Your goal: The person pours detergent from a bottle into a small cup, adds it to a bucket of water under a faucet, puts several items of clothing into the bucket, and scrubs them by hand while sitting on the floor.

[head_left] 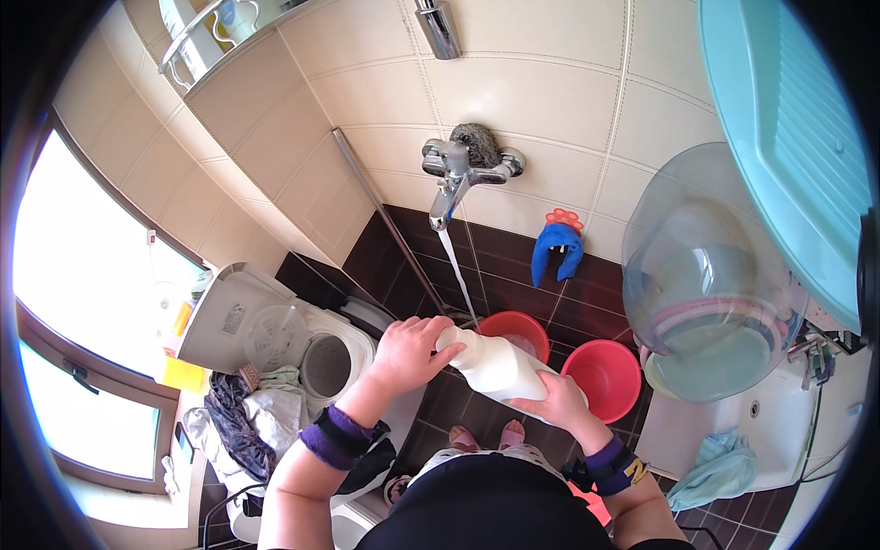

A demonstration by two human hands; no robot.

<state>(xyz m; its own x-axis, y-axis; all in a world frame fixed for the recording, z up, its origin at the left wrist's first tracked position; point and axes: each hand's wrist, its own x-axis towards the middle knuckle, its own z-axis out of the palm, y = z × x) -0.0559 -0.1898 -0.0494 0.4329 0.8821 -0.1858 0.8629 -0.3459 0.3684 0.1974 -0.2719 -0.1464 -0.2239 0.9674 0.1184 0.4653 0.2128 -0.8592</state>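
Note:
A large white plastic bottle (pixel 502 369) lies tilted in front of my body, its neck end toward the upper left. My left hand (pixel 411 353) is closed around the neck and cap end. My right hand (pixel 554 401) grips the lower part near the base. Just beyond the bottle, a red basin (pixel 532 327) on the floor is partly covered by it, with water in the part that shows. Water runs in a stream from the chrome tap (pixel 447 197) down toward this basin. A second, pinkish-red basin (pixel 602 379) stands to its right.
At left, an open top-loading washer (pixel 327 362) has clothes (pixel 247 426) heaped beside it. A blue cloth (pixel 556 254) hangs on the tiled wall. Stacked clear tubs (pixel 706 275) and a white sink (pixel 779 412) with a light-blue cloth (pixel 720 467) occupy the right.

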